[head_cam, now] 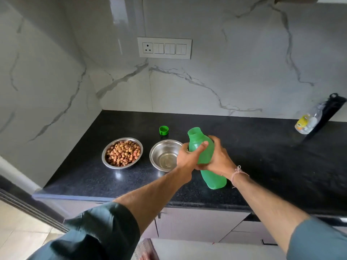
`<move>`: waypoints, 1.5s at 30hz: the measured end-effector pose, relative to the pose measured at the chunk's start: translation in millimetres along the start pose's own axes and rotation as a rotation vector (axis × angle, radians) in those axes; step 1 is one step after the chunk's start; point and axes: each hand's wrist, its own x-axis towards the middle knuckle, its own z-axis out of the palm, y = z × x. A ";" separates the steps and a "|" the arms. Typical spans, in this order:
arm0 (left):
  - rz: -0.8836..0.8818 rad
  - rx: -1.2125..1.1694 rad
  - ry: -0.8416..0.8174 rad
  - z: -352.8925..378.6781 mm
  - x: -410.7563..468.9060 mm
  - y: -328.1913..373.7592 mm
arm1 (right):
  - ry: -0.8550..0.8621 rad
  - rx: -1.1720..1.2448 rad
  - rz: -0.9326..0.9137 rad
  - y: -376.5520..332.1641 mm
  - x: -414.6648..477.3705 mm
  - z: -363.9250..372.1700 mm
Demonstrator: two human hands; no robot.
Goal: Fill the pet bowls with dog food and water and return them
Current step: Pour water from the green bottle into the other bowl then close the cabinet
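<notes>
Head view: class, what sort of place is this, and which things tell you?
Probably a home kitchen: a black stone countertop over cabinet doors, a marble-look wall with a socket-and-switch panel, and a steel bowl of kibble on the counter.

I'm looking at a home kitchen here: black speckled stone counter [262, 147], glossy marble-look backsplash [206, 87] wrapping the corner, a socket-and-switch plate [164, 48] on it, pale cabinet fronts [197, 224] under the worktop.
</notes>
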 end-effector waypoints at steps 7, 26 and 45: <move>-0.116 -0.098 -0.037 -16.8 -23.3 -4.0 | -0.117 -0.122 0.030 11.4 -27.5 6.2; -0.198 -0.154 -0.112 -43.4 -10.7 -28.7 | -0.098 -0.468 0.144 -19.3 -34.5 17.5; -0.288 -0.233 -0.071 -48.5 -3.5 -37.3 | -0.160 -0.613 0.143 -29.7 -27.7 18.1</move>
